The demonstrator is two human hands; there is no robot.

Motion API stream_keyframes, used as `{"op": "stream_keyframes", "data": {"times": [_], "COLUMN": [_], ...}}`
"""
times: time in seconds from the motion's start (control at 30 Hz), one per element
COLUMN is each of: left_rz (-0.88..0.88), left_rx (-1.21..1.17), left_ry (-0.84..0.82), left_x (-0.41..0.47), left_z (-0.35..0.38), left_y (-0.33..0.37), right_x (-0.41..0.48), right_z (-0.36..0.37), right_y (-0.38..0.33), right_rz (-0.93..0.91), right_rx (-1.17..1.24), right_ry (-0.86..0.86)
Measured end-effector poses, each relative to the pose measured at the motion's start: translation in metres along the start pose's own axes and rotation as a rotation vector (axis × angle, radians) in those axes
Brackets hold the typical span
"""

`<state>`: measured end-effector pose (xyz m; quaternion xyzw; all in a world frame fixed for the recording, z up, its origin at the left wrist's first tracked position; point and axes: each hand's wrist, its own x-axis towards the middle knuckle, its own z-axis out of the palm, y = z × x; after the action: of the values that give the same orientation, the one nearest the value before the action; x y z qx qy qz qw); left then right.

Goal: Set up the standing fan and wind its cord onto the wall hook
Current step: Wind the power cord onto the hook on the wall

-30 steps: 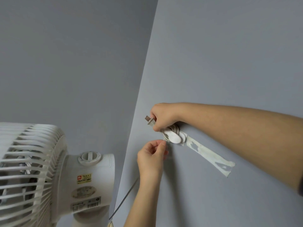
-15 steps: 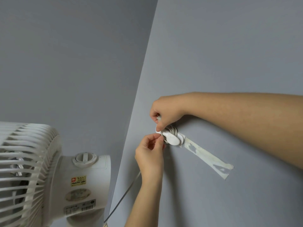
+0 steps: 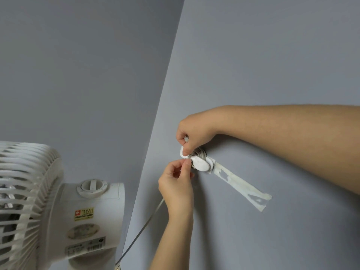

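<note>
Cord [image 3: 200, 152] coils around the wall hook [image 3: 200, 163], its plug [image 3: 183, 151] pinched by right-hand fingers [image 3: 186, 150], left-hand fingers [image 3: 187, 165] pinching a strand below.

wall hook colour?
White. The wall hook is a glossy white oval with grey cord wound behind it, shown in the head view.

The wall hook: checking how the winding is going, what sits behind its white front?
Behind the wall hook, grey cord is coiled in several turns against the wall. The right hand covers the coil's upper left; the hook's stem is hidden.
</note>
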<state>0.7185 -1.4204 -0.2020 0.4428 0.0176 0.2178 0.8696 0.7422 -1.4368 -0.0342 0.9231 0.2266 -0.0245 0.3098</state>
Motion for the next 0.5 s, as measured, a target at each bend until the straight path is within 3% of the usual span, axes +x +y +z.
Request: {"op": "stream_keyframes", "data": {"times": [0.23, 0.5], "left_rz": [-0.447, -0.571], "left_rx": [-0.225, -0.141], "left_ry": [-0.168, -0.268], "left_x": [0.012, 0.027], "left_z": [-0.005, -0.009], "left_y": [0.011, 0.019], "right_x": [0.000, 0.004], "right_z": [0.001, 0.004], "right_y": [-0.014, -0.031], "right_rz": [0.097, 0.167], "right_rx": [-0.149, -0.448], "right_ry": [-0.068, -0.142]}}
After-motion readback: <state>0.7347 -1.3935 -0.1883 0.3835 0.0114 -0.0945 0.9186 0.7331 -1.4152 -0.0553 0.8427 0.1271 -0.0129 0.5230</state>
